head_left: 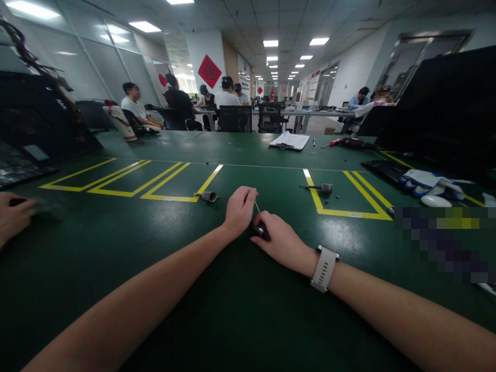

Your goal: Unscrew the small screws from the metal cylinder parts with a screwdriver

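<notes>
Near the middle of the green table, my left hand point(239, 211) is closed, its fingertips pinching the upper end of a thin metal rod point(257, 207). The rod slants down toward my right hand point(282, 242), which is wrapped around a short dark cylindrical metal part point(259, 230). Whether rod and cylinder are joined is hidden by the fingers. A similar metal cylinder with a thin shaft point(209, 196) lies to the left, by a yellow tape corner. Another shafted cylinder point(326, 188) lies to the right across the tape, with small dark bits point(337, 197) beside it.
Yellow tape point(352, 215) marks boxes on the table point(170, 310). A clipboard with papers point(290, 140) and a power screwdriver point(354, 143) lie at the back. Gloves point(430, 182) and a white mouse point(436, 201) are at right. Another person's hand point(13, 214) rests at the left edge.
</notes>
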`<control>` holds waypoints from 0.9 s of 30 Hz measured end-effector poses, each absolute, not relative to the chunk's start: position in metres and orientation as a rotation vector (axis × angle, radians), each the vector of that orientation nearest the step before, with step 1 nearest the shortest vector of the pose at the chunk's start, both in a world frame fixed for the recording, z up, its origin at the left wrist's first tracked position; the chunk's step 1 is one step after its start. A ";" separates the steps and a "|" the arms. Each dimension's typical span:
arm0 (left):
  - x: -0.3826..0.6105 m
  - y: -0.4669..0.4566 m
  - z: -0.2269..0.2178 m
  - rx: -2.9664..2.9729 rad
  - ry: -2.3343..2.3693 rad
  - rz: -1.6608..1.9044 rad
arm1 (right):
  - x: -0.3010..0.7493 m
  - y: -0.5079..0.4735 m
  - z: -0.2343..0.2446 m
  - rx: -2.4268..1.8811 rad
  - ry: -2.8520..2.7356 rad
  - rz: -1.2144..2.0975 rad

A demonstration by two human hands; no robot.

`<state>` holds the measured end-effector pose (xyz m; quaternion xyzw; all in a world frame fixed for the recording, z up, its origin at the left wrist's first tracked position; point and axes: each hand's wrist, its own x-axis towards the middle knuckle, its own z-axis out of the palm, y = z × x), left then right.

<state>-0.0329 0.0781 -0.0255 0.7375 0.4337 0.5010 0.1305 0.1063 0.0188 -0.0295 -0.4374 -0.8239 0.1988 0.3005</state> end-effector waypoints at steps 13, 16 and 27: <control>-0.134 0.130 0.023 2.016 1.784 1.830 | 0.115 0.043 -0.027 -1.122 -2.423 0.118; -0.162 0.132 0.020 2.134 1.895 1.563 | 0.127 0.055 -0.026 -1.205 -2.402 0.062; -0.173 0.134 -0.004 2.362 1.617 0.838 | 0.188 0.097 -0.036 -1.526 -2.263 -0.139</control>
